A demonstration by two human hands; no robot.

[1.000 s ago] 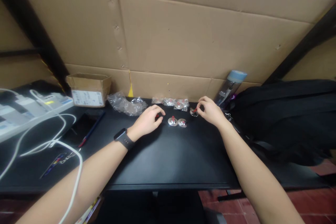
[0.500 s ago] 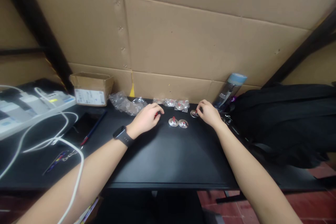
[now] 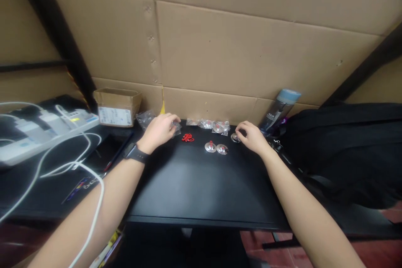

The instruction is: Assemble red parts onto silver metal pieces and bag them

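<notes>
My left hand (image 3: 161,130) hovers over or touches a crumpled clear plastic bag (image 3: 145,118) at the back left; its fingers are curved and apart. Just right of it lies a small heap of red cord loops (image 3: 187,137). My right hand (image 3: 252,136) is closed at a small metal finger cymbal (image 3: 234,137), fingertips at its top, while the disc rests on or close above the table. Between the hands lie two more finger cymbals, a left one (image 3: 210,147) with a red loop standing up and a right one (image 3: 222,149), side by side.
Bagged cymbals (image 3: 216,127) line the cardboard wall. A cardboard box (image 3: 116,106) and a white power strip (image 3: 47,134) with cables stand left; one white cable (image 3: 101,192) crosses my left forearm. A water bottle (image 3: 279,111) and a black bag (image 3: 348,150) are right.
My left hand has moved left, off the red cord loops, toward the plastic bag, so the loops now show. My right hand stays at its cymbal. The view has shifted slightly.
</notes>
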